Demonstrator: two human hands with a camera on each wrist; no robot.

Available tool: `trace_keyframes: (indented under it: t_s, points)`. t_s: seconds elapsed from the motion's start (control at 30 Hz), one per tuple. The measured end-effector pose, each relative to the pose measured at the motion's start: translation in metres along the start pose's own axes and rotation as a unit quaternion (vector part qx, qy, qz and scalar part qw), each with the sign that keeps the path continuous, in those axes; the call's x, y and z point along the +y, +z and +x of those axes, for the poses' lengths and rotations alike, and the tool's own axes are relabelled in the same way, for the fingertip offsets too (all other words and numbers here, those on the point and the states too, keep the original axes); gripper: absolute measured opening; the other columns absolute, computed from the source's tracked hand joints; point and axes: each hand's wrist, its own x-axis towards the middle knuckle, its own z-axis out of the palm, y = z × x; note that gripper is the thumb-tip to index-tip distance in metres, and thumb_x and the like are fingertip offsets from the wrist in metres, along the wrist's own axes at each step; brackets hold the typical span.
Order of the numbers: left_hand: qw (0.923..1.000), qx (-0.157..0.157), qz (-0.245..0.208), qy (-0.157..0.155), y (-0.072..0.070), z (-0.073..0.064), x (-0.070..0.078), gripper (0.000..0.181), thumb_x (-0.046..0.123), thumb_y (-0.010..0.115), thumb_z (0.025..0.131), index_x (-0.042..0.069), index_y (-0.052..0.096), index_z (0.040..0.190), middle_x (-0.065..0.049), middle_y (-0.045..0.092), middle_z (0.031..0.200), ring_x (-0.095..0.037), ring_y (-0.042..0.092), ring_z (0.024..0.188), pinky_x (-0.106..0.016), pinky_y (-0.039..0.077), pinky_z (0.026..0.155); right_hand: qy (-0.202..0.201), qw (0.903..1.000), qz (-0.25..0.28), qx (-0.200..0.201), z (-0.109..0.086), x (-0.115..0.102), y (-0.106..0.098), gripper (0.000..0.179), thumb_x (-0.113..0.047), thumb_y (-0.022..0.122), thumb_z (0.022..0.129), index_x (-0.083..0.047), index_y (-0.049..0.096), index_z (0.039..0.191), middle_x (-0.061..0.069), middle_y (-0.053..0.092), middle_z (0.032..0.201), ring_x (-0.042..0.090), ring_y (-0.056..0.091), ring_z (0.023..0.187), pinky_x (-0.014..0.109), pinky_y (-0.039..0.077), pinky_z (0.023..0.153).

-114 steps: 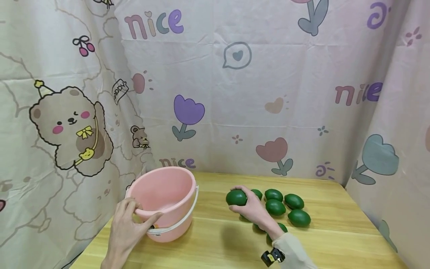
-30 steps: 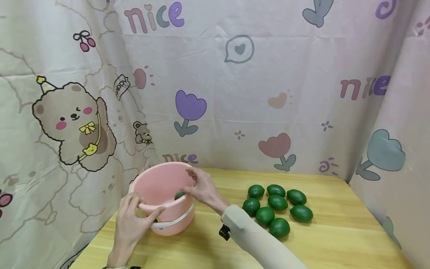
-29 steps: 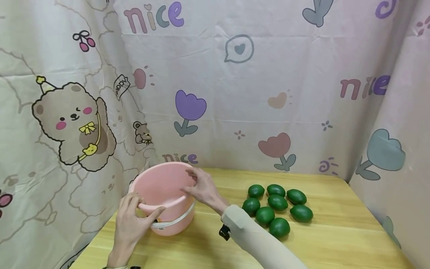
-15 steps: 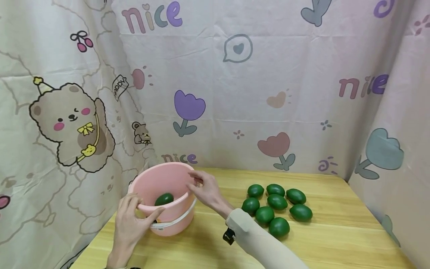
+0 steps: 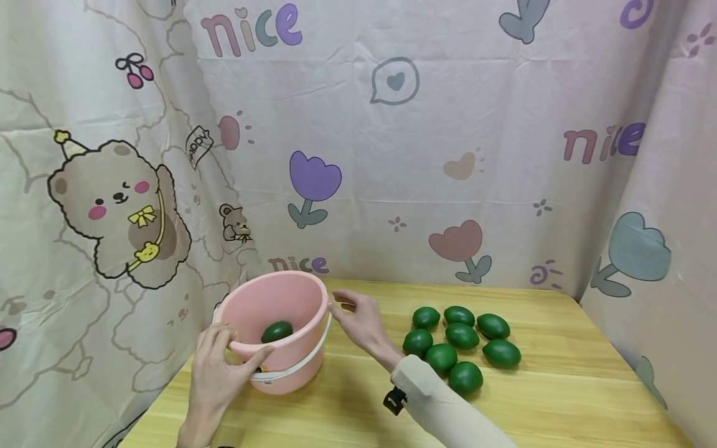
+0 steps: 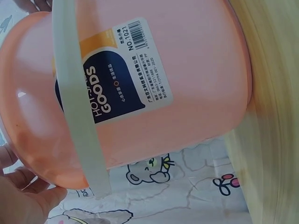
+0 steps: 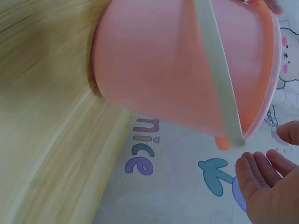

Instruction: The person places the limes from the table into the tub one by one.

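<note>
One green fruit (image 5: 277, 331) lies inside the pink bucket (image 5: 269, 298), eight more fruits (image 5: 462, 336) sit on the table (image 5: 560, 373)! Filling looks to be the step in hand; the next move seems to call for a reach across to those. Left hand (image 5: 215, 370) grips the near rim (image 5: 246, 346), thumb outside; right hand (image 5: 361, 323), relaxed and empty, hangs just beside the bucket.

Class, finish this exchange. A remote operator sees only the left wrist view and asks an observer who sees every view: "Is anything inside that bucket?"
Observer: Yes, the head view shows one green fruit lying in the bucket.
Operator: Is there fruit on the table too?
Observer: Yes, eight more green fruits lie to the right of the bucket.
Operator: Does the right hand hold one?
Observer: No, the right wrist view shows it holding nothing.
</note>
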Motion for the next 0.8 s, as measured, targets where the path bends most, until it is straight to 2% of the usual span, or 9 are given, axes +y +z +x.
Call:
trace_keyframes:
  t_s: [0.17, 0.3, 0.63, 0.8]
  points:
    - [1.0000, 0.004, -0.001, 0.001, 0.000, -0.001, 0.000, 0.060, 0.031, 0.097, 0.047, 0.004, 0.054, 0.080, -0.014, 0.058, 0.096, -0.029, 0.049, 0.099, -0.007, 0.028, 0.089, 0.032, 0.9995, 0.009, 0.003, -0.007, 0.012, -0.014, 0.033, -0.016, 0.066, 0.092, -0.005, 0.066, 0.124, 0.016, 0.066, 0.125, 0.029, 0.066, 0.112, 0.030, 0.056, 0.089]
    - [0.9999, 0.008, -0.004, 0.009, 0.001, -0.001, -0.001, 0.059, 0.033, 0.097, 0.048, 0.005, 0.054, 0.078, -0.014, 0.058, 0.096, -0.029, 0.049, 0.099, -0.006, 0.027, 0.090, 0.048, 0.9986, -0.004, 0.020, -0.013, 0.024, -0.027, 0.032, -0.018, 0.067, 0.092, -0.009, 0.067, 0.123, 0.012, 0.068, 0.122, 0.026, 0.067, 0.110, 0.031, 0.056, 0.088]
    - [1.0000, 0.002, 0.004, 0.000, 0.000, 0.000, 0.001, 0.057, 0.033, 0.097, 0.048, 0.007, 0.055, 0.077, -0.016, 0.060, 0.098, -0.029, 0.050, 0.100, -0.007, 0.028, 0.088, 0.060, 0.9970, -0.025, 0.042, -0.025, 0.046, -0.051, 0.029, -0.018, 0.069, 0.092, -0.012, 0.068, 0.120, 0.008, 0.070, 0.118, 0.024, 0.067, 0.109, 0.032, 0.056, 0.090]
    - [1.0000, 0.001, 0.003, 0.000, 0.000, 0.000, 0.001, 0.055, 0.034, 0.096, 0.049, 0.008, 0.056, 0.076, -0.016, 0.060, 0.098, -0.029, 0.050, 0.100, -0.007, 0.028, 0.088, 0.084, 0.9948, -0.027, 0.051, -0.030, 0.052, -0.063, 0.029, -0.020, 0.070, 0.091, -0.015, 0.068, 0.119, 0.005, 0.071, 0.116, 0.022, 0.067, 0.108, 0.033, 0.056, 0.090]
